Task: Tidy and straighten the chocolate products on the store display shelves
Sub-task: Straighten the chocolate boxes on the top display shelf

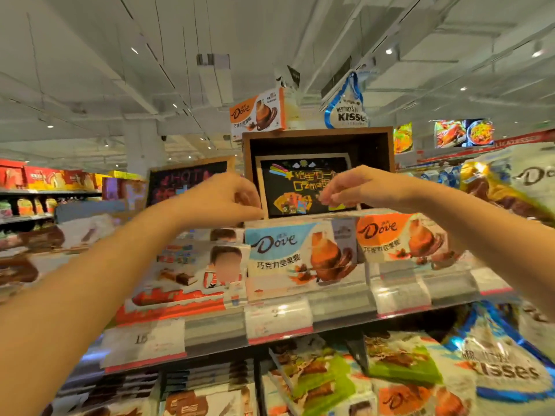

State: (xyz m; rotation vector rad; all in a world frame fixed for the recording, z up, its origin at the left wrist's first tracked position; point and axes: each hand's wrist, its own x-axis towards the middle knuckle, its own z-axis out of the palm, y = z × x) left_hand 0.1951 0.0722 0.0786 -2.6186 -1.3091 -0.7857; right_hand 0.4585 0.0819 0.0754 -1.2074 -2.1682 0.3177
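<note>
A framed black chalkboard sign (303,181) with coloured writing stands inside a wooden box (318,135) on top of the shelf. My left hand (222,199) pinches the frame's lower left corner with curled fingers. My right hand (357,187) has its fingers curled at the sign's lower right part and pinches it there. Just below the hands stand a blue Dove box (288,256) and an orange Dove box (399,238), both facing forward. A Kinder chocolate box (186,271) leans at their left.
Another orange Dove box (258,112) and a Hershey's Kisses display (345,112) sit on top of the wooden box. Price tags line the shelf rail (279,319). Chocolate bags fill the lower shelf, with a Kisses bag (504,364) at right. A Dove bag (510,181) hangs at far right.
</note>
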